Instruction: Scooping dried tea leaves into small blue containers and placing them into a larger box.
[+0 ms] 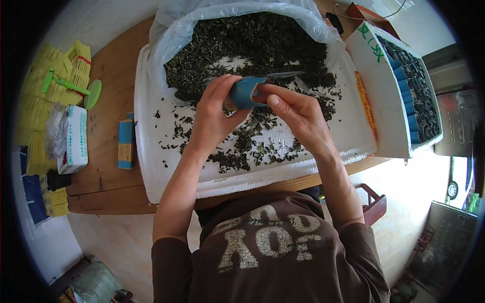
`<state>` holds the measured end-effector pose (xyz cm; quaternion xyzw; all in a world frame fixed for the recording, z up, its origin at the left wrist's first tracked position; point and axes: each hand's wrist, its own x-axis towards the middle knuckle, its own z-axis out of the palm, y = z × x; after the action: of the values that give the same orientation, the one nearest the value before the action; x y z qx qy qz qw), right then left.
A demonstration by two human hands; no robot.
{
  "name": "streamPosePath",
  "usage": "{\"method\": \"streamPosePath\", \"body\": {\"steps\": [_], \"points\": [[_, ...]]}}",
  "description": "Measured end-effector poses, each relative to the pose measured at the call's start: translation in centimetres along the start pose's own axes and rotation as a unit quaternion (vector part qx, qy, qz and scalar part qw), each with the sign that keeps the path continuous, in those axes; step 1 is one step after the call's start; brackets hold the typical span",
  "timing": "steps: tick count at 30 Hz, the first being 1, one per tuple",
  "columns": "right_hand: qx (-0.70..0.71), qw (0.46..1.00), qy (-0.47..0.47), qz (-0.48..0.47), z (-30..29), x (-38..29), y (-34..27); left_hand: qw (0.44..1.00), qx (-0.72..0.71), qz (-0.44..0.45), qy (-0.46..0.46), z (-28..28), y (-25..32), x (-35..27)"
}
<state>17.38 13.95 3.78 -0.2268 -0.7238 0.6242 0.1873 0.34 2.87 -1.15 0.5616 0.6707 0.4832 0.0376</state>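
My left hand point(212, 110) grips a small blue paper carton point(242, 92) around its body, above a white foam tray point(159, 128). At the carton's open right end is my right hand point(307, 115), its index finger in the opening and the thumb by the rim; how far the finger reaches in is hidden. Behind both hands, dark dried leaves point(261, 41), which look like tea, spill from a clear plastic bag point(159, 72). Loose leaves point(231, 161) lie scattered over the tray beneath my wrists. A thin clear plastic piece point(286, 74) rests among the leaves.
To the right, a white foam box point(382, 102) holds several blue cartons point(405, 94) in rows. Blue cartons point(125, 142) also stand on the wooden table point(104, 140), left of the tray. Further left are yellow packets point(38, 94), a green plastic stand point(70, 84) and a white box point(75, 138).
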Motion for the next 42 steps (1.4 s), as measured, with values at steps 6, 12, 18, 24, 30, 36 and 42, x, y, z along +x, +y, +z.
{"method": "streamPosePath", "body": {"steps": [6,12,18,24,30,36,42], "points": [[-0.054,0.997,-0.045,-0.019,-0.9,0.3,-0.6,1.000,0.000,-0.006,-0.009,-0.1,0.2,0.0],[-0.199,0.960,-0.099,-0.172,-1.0,1.0,1.0,0.999,0.016,-0.010,-0.041,0.0,0.2,0.0],[-0.128,0.981,-0.083,-0.118,-0.9,1.0,1.1,0.998,-0.019,-0.048,-0.038,0.0,0.1,-0.1],[-0.087,0.987,-0.077,-0.108,-0.7,0.9,0.8,0.998,-0.012,-0.059,-0.036,0.4,0.1,-0.1],[-0.160,0.972,-0.051,-0.161,-2.7,0.7,1.5,0.999,-0.008,-0.029,-0.027,0.3,-0.4,0.0],[-0.137,0.984,0.098,-0.060,-8.2,-1.1,3.6,0.996,-0.030,-0.073,-0.027,-0.3,0.0,0.1],[-0.501,0.838,0.189,-0.108,-11.4,-2.0,6.7,0.989,-0.066,-0.135,-0.007,-0.3,-0.5,0.0]]}}
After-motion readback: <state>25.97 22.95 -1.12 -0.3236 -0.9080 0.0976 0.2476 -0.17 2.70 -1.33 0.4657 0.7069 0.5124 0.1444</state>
